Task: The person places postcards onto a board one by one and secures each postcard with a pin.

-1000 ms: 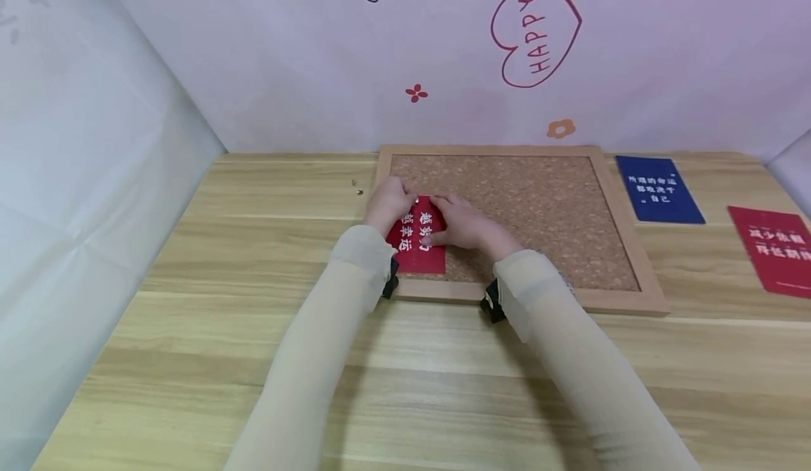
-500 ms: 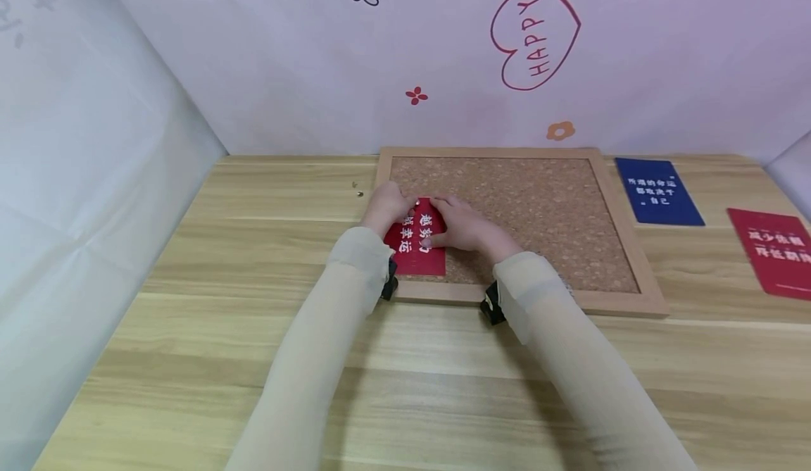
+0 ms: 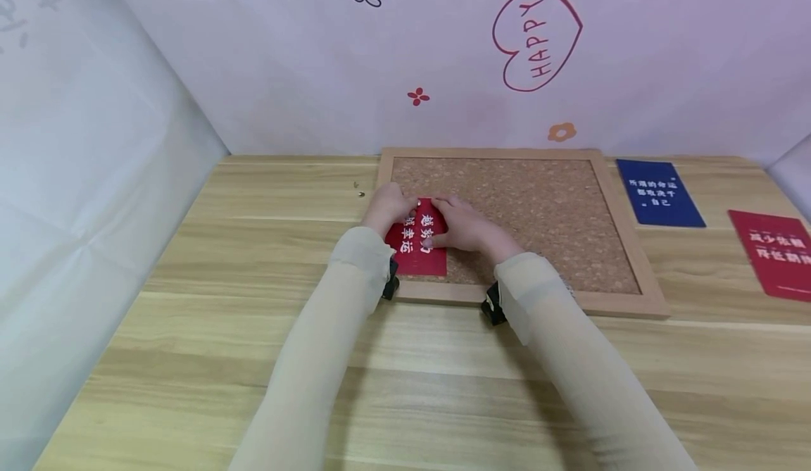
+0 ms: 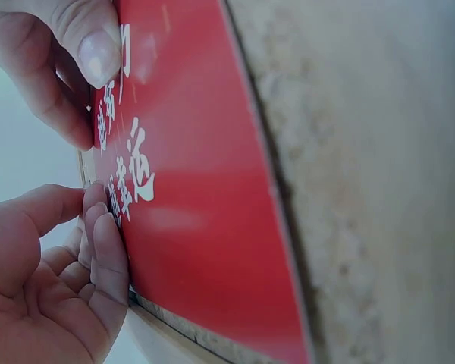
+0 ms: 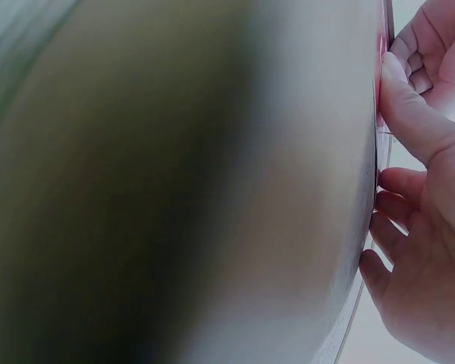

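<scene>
A red card (image 3: 423,263) with white lettering lies on the left part of a wood-framed cork board (image 3: 545,210). My left hand (image 3: 384,207) is at the card's upper left, fingers curled, thumb and forefinger tips together close over its edge. In the left wrist view those tips (image 4: 98,201) overlap the card's lettering; I cannot tell whether something small is between them. My right hand (image 3: 467,224) rests at the card's right side with fingers spread. Its thumb (image 4: 98,57) presses on the card, and its other fingertips (image 5: 375,265) touch the board.
Tiny gold-coloured pieces (image 3: 361,194) lie on the wooden table (image 3: 266,246) left of the board. Right of the board lie a blue card (image 3: 660,193) and another red card (image 3: 773,254), both with white lettering. A white printed cloth (image 3: 304,55) stands behind.
Both hands stay on the red card almost unmoved. The whole head view has shifted slightly, with the scene a little lower.
</scene>
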`<state>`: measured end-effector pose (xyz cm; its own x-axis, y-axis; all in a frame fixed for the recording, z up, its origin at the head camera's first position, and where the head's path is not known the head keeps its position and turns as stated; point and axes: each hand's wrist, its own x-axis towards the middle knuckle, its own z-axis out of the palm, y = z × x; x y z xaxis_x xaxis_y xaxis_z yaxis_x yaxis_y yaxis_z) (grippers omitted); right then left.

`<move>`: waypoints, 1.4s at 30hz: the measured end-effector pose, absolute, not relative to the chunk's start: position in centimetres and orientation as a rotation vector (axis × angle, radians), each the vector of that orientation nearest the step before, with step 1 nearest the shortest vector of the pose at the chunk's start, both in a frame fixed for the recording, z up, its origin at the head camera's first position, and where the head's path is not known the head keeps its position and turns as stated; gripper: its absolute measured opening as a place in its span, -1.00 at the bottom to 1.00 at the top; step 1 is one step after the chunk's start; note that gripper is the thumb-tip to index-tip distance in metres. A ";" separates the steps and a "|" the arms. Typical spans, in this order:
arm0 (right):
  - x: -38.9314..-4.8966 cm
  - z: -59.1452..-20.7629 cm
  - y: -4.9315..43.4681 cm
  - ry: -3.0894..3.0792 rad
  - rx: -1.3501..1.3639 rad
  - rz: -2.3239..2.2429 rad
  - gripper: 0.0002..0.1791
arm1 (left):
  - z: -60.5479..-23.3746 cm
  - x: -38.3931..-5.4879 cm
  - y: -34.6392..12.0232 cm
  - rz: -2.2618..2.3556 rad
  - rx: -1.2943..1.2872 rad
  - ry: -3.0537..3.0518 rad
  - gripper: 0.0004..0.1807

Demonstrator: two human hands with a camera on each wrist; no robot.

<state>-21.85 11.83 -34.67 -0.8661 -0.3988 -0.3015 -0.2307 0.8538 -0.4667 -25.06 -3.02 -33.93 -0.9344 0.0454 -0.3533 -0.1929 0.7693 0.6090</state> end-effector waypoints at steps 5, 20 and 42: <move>-21.9 -34.7 11.8 2.629 -0.459 -0.599 -0.04 | -33.9 -25.0 -3.3 1.010 -0.093 2.594 -0.69; -21.6 -34.7 12.0 2.631 -0.452 -0.599 -0.05 | -33.5 -24.4 -2.9 1.021 -0.067 2.618 -0.66; -21.9 -34.6 11.7 2.625 -0.449 -0.580 -0.04 | -33.4 -24.9 -3.0 0.901 -0.077 2.638 -0.65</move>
<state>-21.90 11.70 -34.57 -0.8626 -0.3901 -0.3221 -0.2180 0.8612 -0.4592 -24.91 -3.04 -33.43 -0.9369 0.0612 -0.3442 -0.1621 0.7962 0.5829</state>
